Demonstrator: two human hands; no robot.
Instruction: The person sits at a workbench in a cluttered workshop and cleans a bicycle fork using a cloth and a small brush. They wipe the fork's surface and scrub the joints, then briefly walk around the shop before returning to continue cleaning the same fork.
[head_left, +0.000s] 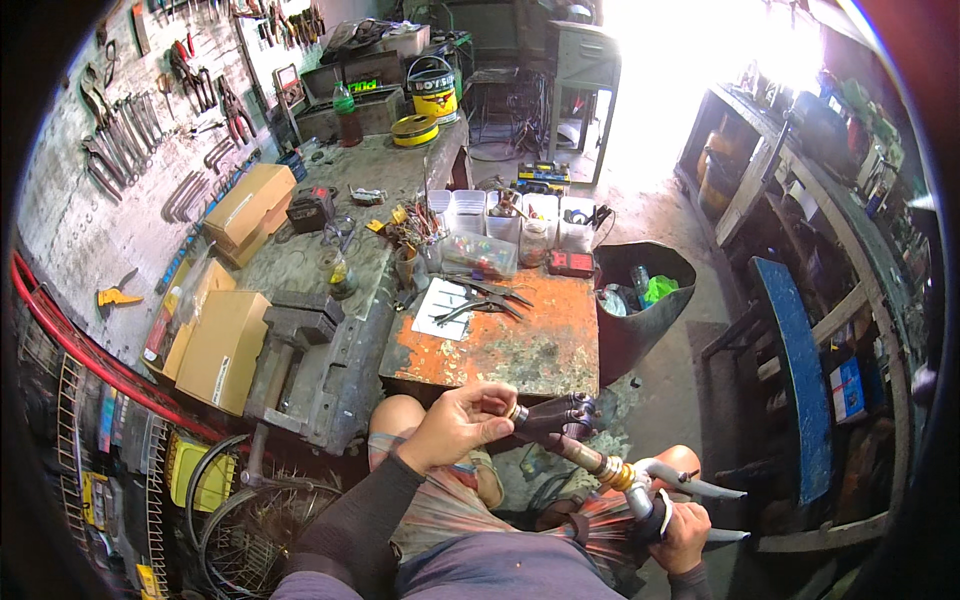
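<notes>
Across my lap lies a metal tube assembly (578, 452). It has a dark, lobed upper end, a gold-coloured collar, a silver joint and grey prongs pointing right. My left hand (462, 428) is closed in a pinch at the upper end, thumb and fingers together beside a small pale metal ring (518, 414). Whether the fingers hold the ring or something smaller is hidden. Near the prongs, my right hand (684, 536) is wrapped round the silver lower end, with a whitish piece next to the thumb.
An orange, worn bench top (545, 340) stands just ahead, bearing pliers (487, 300) on white paper. Clear bins (468, 212) line its back. To the left are a vise (300, 330), cardboard boxes (225, 345) and a spoked wheel (265, 530). A dark bin (645, 300) stands right; a blue board (795, 380) leans farther right.
</notes>
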